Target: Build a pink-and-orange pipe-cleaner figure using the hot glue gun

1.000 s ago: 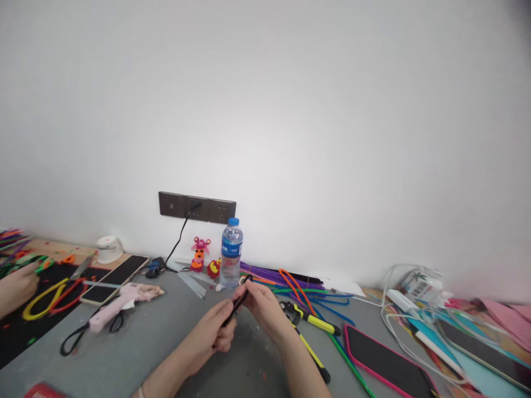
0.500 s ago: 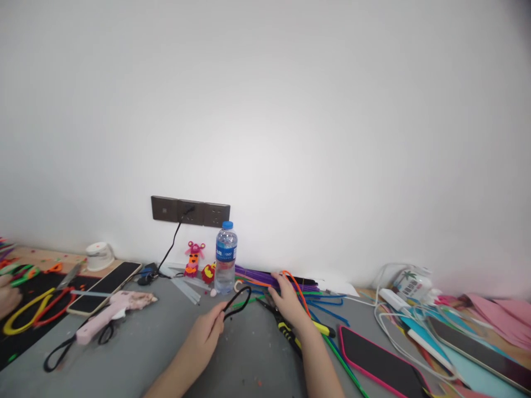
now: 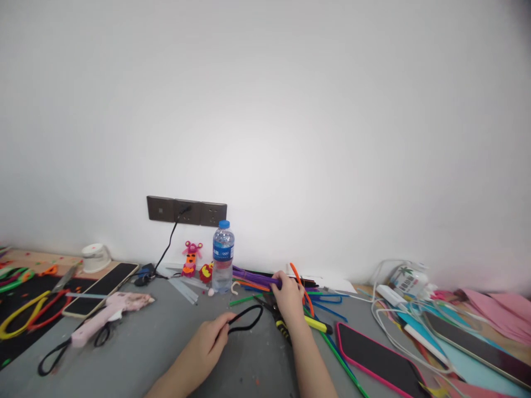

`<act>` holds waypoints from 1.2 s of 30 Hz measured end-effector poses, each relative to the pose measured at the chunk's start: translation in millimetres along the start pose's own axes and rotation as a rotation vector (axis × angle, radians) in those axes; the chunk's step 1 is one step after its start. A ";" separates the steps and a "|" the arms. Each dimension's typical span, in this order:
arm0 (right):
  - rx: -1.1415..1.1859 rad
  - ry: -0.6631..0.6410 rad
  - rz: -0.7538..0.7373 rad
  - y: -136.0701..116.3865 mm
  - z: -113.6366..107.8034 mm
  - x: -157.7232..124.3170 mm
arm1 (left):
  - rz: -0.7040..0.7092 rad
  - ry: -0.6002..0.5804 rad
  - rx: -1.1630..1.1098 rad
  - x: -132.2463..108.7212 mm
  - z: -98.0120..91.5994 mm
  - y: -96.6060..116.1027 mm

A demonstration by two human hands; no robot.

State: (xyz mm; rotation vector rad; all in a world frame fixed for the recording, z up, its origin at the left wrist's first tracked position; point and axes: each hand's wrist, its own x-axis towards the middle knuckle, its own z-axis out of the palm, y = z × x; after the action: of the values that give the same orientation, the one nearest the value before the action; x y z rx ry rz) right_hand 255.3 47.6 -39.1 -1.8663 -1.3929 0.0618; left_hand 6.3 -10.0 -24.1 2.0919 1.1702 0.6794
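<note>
My left hand (image 3: 210,338) is closed, pinching a black pipe cleaner (image 3: 258,320) bent into a loop that sticks out to the right above the grey mat. Near the wall, the curled fingers of my right hand (image 3: 288,296) grip a bundle of purple pipe cleaners (image 3: 255,276); the fingertips are partly hidden. Under the right wrist lie pliers with black and yellow handles (image 3: 282,330). An orange pipe cleaner (image 3: 306,293) arches up just right of that hand, and blue pipe cleaners (image 3: 329,311) spread beyond it.
A water bottle (image 3: 223,262) stands near the wall beside a small pink and orange figure (image 3: 190,262). A pink glue gun (image 3: 105,318) lies left, near scissors (image 3: 41,304) and a phone (image 3: 102,290). On the right are a pink-edged phone (image 3: 375,359) and white cables (image 3: 385,331).
My right hand's fingers have gone from spread to curled around the purple bundle. My left hand has shifted slightly right with the black loop. Another person's hand has left the left edge.
</note>
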 end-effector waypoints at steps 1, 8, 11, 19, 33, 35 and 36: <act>0.023 0.017 0.003 0.0 -2.1 1.6 | 0.002 0.000 0.002 0.1 -0.5 0.8; 0.207 0.069 0.015 4.8 -14.4 9.3 | 0.011 -0.039 0.031 -0.8 -2.3 6.9; 0.230 0.075 0.033 7.2 -13.6 9.7 | 0.007 -0.044 0.036 -2.0 -2.4 7.1; 0.217 0.057 0.058 5.0 -14.7 9.0 | 0.119 -0.005 -0.019 5.0 -1.9 3.7; 0.366 0.158 0.073 0.7 -48.3 6.0 | 0.176 0.231 -0.024 12.8 4.6 -21.2; 0.394 0.200 0.082 0.7 -51.5 6.4 | 0.186 0.236 -0.012 13.4 4.6 -23.2; 0.405 0.217 0.085 0.9 -52.9 6.5 | 0.189 0.238 -0.011 13.7 4.2 -23.3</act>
State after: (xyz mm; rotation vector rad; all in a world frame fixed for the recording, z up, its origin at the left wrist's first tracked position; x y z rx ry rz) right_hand 283.4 23.6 -0.8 -1.5421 -1.0617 0.1663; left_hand 3.1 10.1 -42.3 2.1759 1.0969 1.0442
